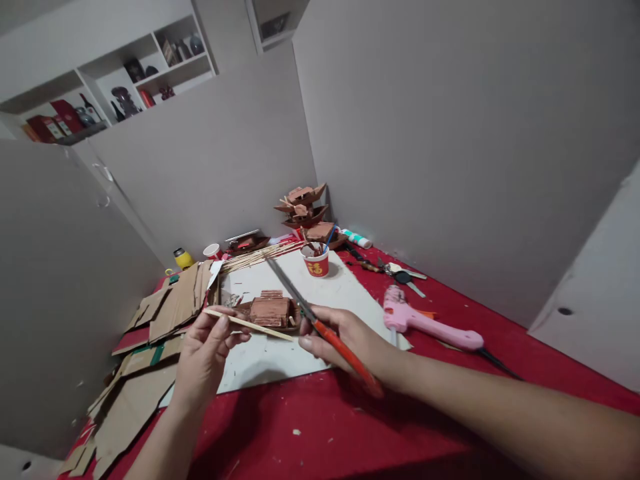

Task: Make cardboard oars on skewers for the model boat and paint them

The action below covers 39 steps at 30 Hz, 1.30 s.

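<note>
Pinched in the fingers of my left hand (207,343) is a thin pale wooden stick (260,327), which slants down to the right. My right hand (345,337) is closed round a pair of orange-handled scissors (345,353). Their long grey blades point up and away, over the table. The stick's right end is close to my right fingertips; I cannot tell whether they touch. Just behind both hands, a small brown model boat (270,311) with a slatted roof rests on a white board (270,267).
Cut cardboard (145,380) is piled at left. A red paper cup (316,260) stands on the board near several loose sticks (260,257). On the red tablecloth (270,427) lie a pink glue gun (430,327) and another pair of scissors (407,275). More model boats (303,207) are stacked behind.
</note>
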{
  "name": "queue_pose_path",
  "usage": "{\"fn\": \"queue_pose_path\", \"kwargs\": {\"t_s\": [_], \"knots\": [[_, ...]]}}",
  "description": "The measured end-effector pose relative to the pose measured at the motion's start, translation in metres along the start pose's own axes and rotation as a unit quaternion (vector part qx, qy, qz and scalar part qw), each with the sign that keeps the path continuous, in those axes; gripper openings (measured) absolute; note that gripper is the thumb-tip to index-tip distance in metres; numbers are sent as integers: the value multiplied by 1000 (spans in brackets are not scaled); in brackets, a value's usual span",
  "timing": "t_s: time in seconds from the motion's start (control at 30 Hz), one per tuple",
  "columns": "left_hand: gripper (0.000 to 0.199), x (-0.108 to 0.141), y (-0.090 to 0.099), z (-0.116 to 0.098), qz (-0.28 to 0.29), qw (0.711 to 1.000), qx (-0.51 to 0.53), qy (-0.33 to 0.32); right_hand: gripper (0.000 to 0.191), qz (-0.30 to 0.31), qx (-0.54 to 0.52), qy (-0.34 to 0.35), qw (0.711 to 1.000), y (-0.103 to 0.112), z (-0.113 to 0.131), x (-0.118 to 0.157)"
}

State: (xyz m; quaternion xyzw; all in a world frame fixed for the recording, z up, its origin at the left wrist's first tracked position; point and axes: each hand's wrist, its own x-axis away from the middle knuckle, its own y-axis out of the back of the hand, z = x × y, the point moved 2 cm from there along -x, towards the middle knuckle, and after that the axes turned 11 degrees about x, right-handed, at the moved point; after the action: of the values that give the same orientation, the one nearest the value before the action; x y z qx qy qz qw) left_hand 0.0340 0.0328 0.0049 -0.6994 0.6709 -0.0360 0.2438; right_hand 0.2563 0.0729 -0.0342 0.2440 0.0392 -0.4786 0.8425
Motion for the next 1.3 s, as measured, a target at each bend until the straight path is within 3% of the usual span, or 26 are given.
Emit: {"fn": "queue_pose_path", "kwargs": {"t_s": [0.17, 0.43, 0.6, 1.0, 1.3], "knots": [[11, -3, 10, -22, -7, 998, 13, -58, 31, -33, 273, 54, 960, 3, 0, 2], [9, -4, 20, -13, -21, 998, 13, -60, 36, -36, 448, 90, 889, 3, 0, -1], [10, -4, 28, -5, -38, 996, 24, -71, 38, -29, 479, 91, 873, 1, -5, -5], [11, 4, 32, -2, -34, 995, -27, -86, 37, -6, 483, 77, 872, -3, -13, -8], [11, 9, 33, 1, -74, 992, -50, -93, 33, -19, 484, 89, 870, -7, -17, -5]]}}
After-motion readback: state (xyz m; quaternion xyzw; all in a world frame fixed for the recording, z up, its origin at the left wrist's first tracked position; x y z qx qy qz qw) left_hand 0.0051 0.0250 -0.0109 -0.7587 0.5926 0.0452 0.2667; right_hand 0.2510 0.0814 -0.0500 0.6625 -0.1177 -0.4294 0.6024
